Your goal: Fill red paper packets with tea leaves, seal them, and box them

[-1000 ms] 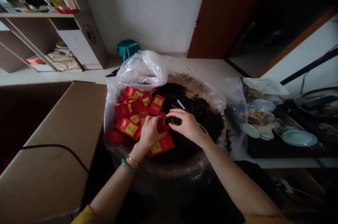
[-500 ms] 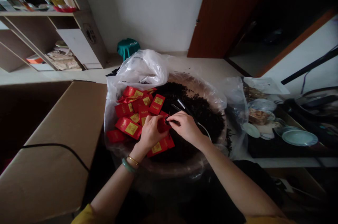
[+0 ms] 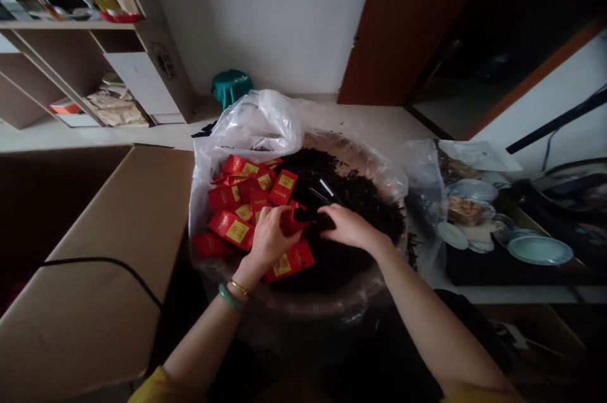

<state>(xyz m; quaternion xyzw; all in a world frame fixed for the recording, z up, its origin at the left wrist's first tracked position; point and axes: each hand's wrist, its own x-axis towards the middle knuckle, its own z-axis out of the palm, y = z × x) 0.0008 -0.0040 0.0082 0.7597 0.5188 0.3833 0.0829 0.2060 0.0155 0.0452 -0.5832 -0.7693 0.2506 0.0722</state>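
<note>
Pale floor (image 3: 161, 136) spreads through the dim room around us, under a wide round container (image 3: 396, 169) lined with clear plastic (image 3: 265, 115). Nearest, our left hand (image 3: 271, 235) grips an open red packet (image 3: 290, 221) over the container, its mouth turned to the right. Our right hand (image 3: 348, 226) hovers just beside that mouth, thumb and fingers parted by a narrow gap; we cannot tell whether it holds anything. More red packets (image 3: 237, 230) with gold labels lie heaped on the container's left side, and dark leaves (image 3: 365, 197) cover the middle and right. Just beyond our right hand, a slim dark object (image 3: 327, 189) with a bright strip rests on them. A cardboard box (image 3: 109, 226) sits left, pale dishes (image 3: 540, 248) right. Farther off are a green bin (image 3: 231, 86), a shelf unit (image 3: 164, 74) and a brown door (image 3: 403, 23).
</note>
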